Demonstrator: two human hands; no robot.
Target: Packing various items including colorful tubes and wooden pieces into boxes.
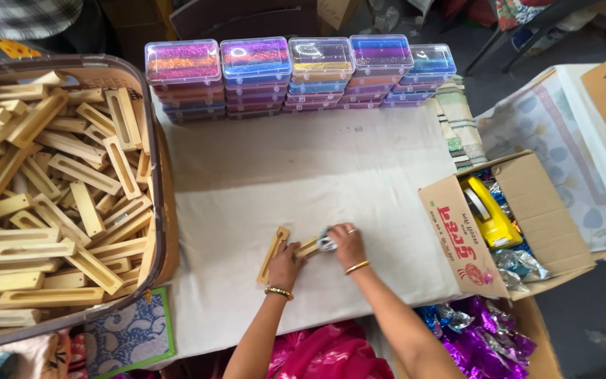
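Your left hand (pixel 285 265) pins a wooden frame (pixel 273 254) on the white cloth (pixel 303 175); your right hand (pixel 346 241), close beside it, pinches a shiny wrapped piece (pixel 327 243) against a second frame (pixel 308 247).

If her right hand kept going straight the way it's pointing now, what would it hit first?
The right hand points up and left, already touching the small silvery piece on a wooden frame. Beyond lies bare white cloth, then probably the stacked glitter boxes.

Bare forearms; gold bangle on each wrist; ring on right hand (pixel 346 242); pink garment, probably sari.
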